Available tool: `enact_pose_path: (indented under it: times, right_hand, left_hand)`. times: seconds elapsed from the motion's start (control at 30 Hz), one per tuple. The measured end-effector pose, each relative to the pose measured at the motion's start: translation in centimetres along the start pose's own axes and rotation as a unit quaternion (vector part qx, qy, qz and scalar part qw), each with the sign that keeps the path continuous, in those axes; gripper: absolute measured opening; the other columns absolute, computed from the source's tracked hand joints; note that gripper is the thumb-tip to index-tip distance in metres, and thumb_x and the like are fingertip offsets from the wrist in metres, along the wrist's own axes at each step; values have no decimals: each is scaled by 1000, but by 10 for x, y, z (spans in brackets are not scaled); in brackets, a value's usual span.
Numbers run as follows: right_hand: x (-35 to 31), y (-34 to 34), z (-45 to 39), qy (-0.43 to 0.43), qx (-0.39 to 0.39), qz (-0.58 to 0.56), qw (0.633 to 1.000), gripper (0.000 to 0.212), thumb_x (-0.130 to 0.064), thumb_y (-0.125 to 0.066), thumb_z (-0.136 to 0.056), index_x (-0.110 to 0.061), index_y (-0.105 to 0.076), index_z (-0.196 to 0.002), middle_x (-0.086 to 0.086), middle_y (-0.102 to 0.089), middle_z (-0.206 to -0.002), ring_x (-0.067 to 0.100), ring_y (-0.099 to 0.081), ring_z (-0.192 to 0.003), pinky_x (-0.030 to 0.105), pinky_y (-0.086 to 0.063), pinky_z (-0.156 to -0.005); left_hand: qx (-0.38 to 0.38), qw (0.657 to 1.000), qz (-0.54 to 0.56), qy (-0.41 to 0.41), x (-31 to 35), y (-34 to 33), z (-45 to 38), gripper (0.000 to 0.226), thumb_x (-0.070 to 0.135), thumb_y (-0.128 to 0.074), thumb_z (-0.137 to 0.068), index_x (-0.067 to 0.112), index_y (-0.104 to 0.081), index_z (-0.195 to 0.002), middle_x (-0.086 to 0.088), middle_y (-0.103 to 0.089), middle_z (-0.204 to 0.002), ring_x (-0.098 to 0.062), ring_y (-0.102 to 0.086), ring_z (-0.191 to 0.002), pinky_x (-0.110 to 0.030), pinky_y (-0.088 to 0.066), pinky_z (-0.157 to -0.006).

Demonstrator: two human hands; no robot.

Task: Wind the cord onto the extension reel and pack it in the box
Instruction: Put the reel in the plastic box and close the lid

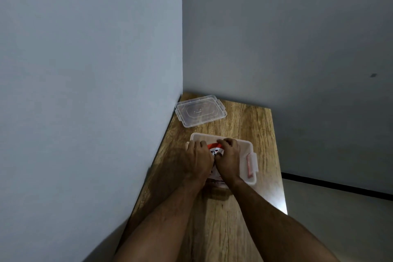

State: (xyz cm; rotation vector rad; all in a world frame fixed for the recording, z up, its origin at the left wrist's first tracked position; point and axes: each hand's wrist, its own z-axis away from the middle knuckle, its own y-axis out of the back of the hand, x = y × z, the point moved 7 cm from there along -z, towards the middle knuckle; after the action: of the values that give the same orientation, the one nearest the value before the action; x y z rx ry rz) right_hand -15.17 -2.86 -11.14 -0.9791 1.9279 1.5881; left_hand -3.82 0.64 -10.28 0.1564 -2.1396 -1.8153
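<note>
We have both hands down on the extension reel (215,151): our left hand (198,158) lies curled over its left side and our right hand (228,158) over its right, thumbs meeting near the middle, so that both hands grip the reel between them. Only a slice of its red rim and white face with dark socket holes shows between our fingers. The reel sits inside the translucent box (246,147), toward its left end; the right part of the box is free, and a latch flap (252,165) stands out from the right wall.

The box rests on a narrow wooden table (244,121) pushed into a corner, the left wall (85,70) running close along the box's left edge. The clear lid (200,111) lies flat at the far left corner, apart from the box. Bare tabletop stays open to the right and nearer us. We can read no writing on the reel or box.
</note>
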Motion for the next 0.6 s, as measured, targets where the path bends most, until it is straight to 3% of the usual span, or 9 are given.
enact_pose_path:
  times: [0.13, 0.3, 0.37, 0.6]
  right_hand:
    - [-4, -4, -6, 7, -13, -8, 1000, 42, -1, -70, -81, -10, -68, -122, 5, -59, -127, 17, -47, -121, 23, -35, -102]
    - [-6, -10, -14, 18, -29, -20, 999, 43, 1, -68, -81, -10, -68, -123, 5, -58, -127, 18, -47, -124, 23, -34, -104]
    - [-7, -12, -18, 21, -33, -20, 999, 43, 1, -68, -81, -9, -68, -123, 5, -58, -128, 18, -46, -125, 21, -32, -103]
    - [-10, -19, -31, 55, -61, -23, 996, 45, 0, -68, -81, -11, -67, -124, 3, -58, -129, 16, -46, -125, 25, -36, -107]
  left_hand:
    - [-8, 1000, 17, 15, -5, -1, -5, 41, 43, -69, -85, 10, -69, -109, -11, -75, -108, -26, -69, -101, -42, -47, -100]
    - [-11, 996, 76, 48, -16, -4, -13, 65, 49, -59, -94, 9, -45, -142, -14, -50, -146, -29, -46, -135, -39, -30, -116]
    - [12, 992, 101, 78, -21, -7, -18, 69, 51, -64, -89, 10, -45, -141, -13, -51, -145, -28, -46, -134, -37, -31, -115]
    - [70, 968, 172, 171, -31, 1, -24, 52, 30, -63, -91, 12, -48, -137, -8, -50, -144, -23, -40, -136, -32, -25, -117]
